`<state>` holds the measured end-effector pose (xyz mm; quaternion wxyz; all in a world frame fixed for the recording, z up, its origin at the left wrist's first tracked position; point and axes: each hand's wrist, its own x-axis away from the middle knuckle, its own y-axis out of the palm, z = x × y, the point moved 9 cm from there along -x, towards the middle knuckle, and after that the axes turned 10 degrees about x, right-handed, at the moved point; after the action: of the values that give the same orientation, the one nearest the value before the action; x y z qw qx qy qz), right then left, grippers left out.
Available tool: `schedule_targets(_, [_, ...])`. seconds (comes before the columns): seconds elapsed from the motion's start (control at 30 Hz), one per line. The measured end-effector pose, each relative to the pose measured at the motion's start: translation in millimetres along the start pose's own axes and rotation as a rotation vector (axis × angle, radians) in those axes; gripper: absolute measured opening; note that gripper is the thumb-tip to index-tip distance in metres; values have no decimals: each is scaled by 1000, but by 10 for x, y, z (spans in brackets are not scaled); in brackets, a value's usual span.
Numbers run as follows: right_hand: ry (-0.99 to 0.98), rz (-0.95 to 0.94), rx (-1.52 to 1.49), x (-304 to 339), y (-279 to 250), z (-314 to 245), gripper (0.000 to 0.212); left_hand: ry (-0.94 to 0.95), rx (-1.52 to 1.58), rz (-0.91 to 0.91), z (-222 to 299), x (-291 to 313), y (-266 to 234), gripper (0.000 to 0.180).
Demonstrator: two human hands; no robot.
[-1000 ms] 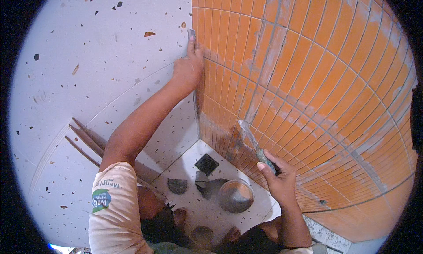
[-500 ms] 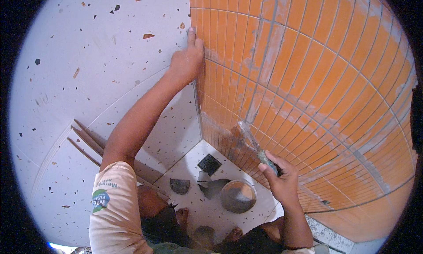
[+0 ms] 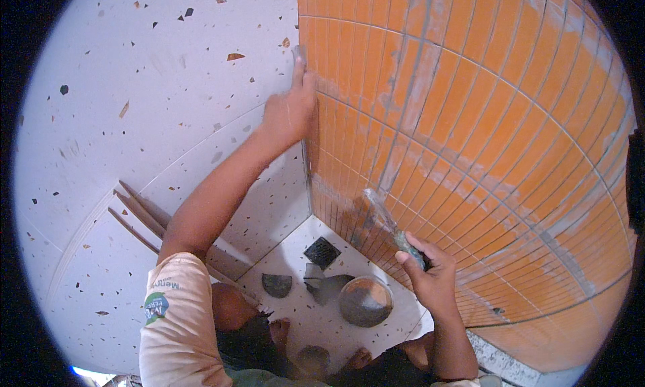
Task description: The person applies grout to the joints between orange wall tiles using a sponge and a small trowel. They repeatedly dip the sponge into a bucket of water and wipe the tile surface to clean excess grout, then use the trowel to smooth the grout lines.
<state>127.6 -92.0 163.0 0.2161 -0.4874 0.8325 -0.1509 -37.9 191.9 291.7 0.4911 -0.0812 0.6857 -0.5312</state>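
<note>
My left hand is at the corner where the white speckled wall meets the orange tiled wall. Its index finger stretches up along the joint and the other fingers look curled. A small flat grey piece shows just past that fingertip; its kind and most of it are hidden. Lower right, my right hand is closed round the dark greenish handle of a putty knife. The blade, smeared with pale grey paste, points up and left before the orange tiles.
On the white floor stand a round tub of grey paste, a dark half-round piece, a grey curved piece and a black square drain cover. Brown strips lean by the white wall. My bare feet are below.
My left hand has slid slightly down along the corner, and the grey piece now shows beyond its fingertip. My right hand and the putty knife stay nearly still. The view has shifted a little.
</note>
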Motion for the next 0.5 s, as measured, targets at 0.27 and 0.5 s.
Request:
schedule_targets(0.27, [18, -23, -35, -11, 80, 96, 34, 11, -128, 36, -290, -486, -12, 42])
schedule_targets(0.5, [0, -34, -29, -8, 17, 44, 34, 38, -176, -126, -53, -186, 43, 33])
